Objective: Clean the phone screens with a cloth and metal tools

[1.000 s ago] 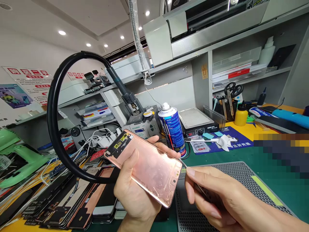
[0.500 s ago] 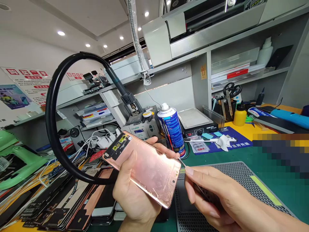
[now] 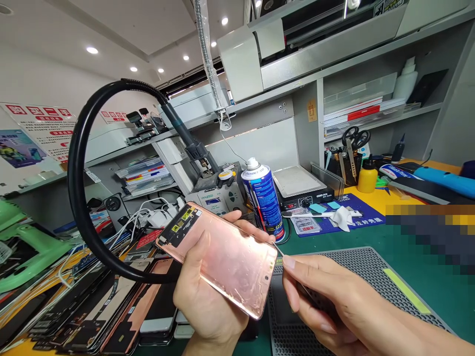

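Note:
My left hand [image 3: 210, 291] is closed around a phone screen [image 3: 233, 262], held tilted with its copper-coloured back towards me. A black strip with yellow-marked patches runs along its upper left end, and a small round hole sits near the lower right end. My right hand [image 3: 322, 291] pinches a thin metal pick [image 3: 279, 250], whose tip meets the screen's right-hand corner beside my left fingertips. Most of the pick's handle is hidden in my right palm. Beneath my hands lies a grey perforated mat [image 3: 356, 267].
A blue spray can [image 3: 262, 200] stands just behind the screen. A black hose [image 3: 74, 163] loops at the left above several stacked phone screens [image 3: 92, 311]. A heating plate [image 3: 300, 185], a white toothbrush [image 3: 311, 215] and a yellow bottle [image 3: 367, 177] are farther back.
The view has shifted very slightly. Both hands keep their grip, and the pick's tip stays at the same corner of the screen.

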